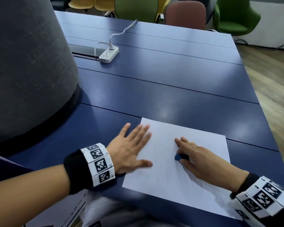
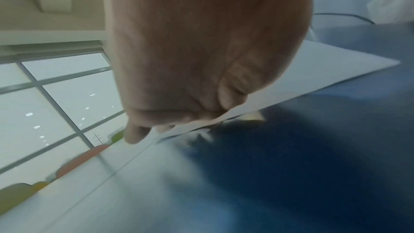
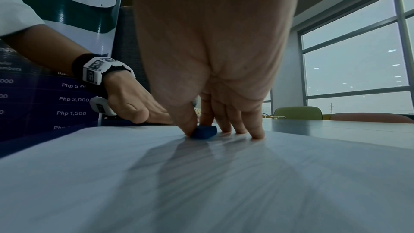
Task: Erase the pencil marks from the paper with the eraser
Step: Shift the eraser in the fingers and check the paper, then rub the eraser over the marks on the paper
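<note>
A white sheet of paper (image 1: 184, 174) lies near the front edge of the blue table (image 1: 170, 89); faint pencil marks show on its lower left part. My left hand (image 1: 134, 145) lies flat with spread fingers over the paper's left edge, pressing it down. My right hand (image 1: 188, 153) pinches a small blue eraser (image 1: 178, 157) between thumb and forefinger against the middle of the sheet. In the right wrist view the eraser (image 3: 205, 132) touches the paper (image 3: 201, 183), with the other fingertips resting beside it. In the left wrist view the paper's edge (image 2: 325, 70) curls under my left hand (image 2: 201, 50).
A large grey cylinder (image 1: 26, 71) stands at the left of the table. A white power strip (image 1: 108, 55) with its cable lies at the back. Coloured chairs (image 1: 185, 13) line the far edge. The table's right edge drops to wooden floor (image 1: 272, 76).
</note>
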A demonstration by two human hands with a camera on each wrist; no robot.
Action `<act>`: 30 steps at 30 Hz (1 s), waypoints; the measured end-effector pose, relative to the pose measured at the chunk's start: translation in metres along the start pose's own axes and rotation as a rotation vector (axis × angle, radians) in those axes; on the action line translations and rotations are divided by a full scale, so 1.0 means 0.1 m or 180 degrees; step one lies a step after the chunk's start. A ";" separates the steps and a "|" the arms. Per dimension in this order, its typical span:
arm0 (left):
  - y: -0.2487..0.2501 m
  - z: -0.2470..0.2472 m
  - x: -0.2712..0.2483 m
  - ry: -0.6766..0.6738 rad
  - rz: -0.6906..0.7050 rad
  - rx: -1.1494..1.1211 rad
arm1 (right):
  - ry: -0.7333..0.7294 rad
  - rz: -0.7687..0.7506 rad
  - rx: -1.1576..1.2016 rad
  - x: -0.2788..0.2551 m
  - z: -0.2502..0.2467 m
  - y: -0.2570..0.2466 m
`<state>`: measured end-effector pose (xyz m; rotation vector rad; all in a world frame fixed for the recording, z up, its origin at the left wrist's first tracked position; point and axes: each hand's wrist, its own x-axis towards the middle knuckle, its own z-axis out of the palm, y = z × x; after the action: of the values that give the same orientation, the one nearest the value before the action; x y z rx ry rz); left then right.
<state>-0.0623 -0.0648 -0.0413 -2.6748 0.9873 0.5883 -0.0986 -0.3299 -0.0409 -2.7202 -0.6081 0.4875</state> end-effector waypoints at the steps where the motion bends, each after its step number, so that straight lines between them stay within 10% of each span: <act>1: 0.09 0.00 0.01 -0.0024 0.0216 -0.0042 | 0.0004 -0.0003 -0.0013 0.00 0.00 0.01; 8: -0.05 -0.03 0.14 0.0015 -0.0476 -0.0086 | -0.0008 -0.0005 -0.0012 0.00 -0.01 -0.02; 30: -0.35 -0.26 0.38 0.0272 -0.0178 -0.0569 | 0.0599 -0.0024 0.0086 1.03 -0.42 -0.24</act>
<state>-0.0055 -0.0690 -0.0319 -2.8965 0.9178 0.5803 -0.0030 -0.2714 -0.0208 -2.6967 -0.5570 0.2321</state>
